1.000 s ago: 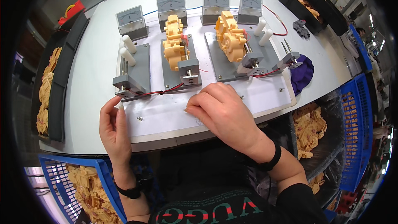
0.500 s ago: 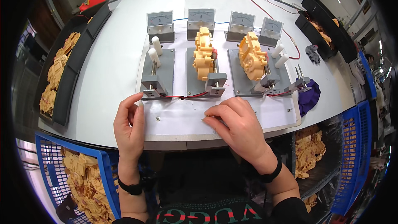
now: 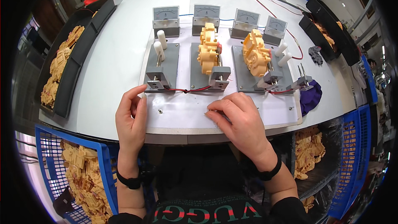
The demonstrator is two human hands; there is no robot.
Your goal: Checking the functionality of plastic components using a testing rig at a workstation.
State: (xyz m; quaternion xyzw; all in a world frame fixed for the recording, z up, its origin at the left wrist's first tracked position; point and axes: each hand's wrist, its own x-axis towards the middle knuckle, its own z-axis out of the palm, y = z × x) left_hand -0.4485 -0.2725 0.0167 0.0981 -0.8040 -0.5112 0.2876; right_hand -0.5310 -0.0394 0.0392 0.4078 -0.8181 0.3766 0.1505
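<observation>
My left hand [image 3: 132, 114] is at the front corner of the left grey test fixture [image 3: 168, 64], index finger reaching its edge, thumb apart, nothing seen in it. My right hand [image 3: 242, 120] rests low over the white board, thumb and index fingertips together; whatever is between them is hidden. A yellow plastic gearbox housing [image 3: 208, 52] stands on the middle fixture [image 3: 197, 81]. Another yellow housing [image 3: 258, 60] leans on the right fixture [image 3: 244, 84]. Two white pegs [image 3: 159, 51] stand on the left fixture, which has no housing. A small metal toggle switch [image 3: 160, 111] sits between my hands.
Several analog meters, one being a left meter [image 3: 166, 14], line the back. Red and black wires [image 3: 185, 91] join the fixtures. A black tray [image 3: 72, 72] and blue crate [image 3: 103, 174] hold yellow housings at left. A purple cloth [image 3: 311, 97] and another blue crate [image 3: 352, 153] are right.
The whole view has shifted a little, so the bench appears higher and further right. Both hands keep nearly the same pose and place, and the housings stay on their fixtures.
</observation>
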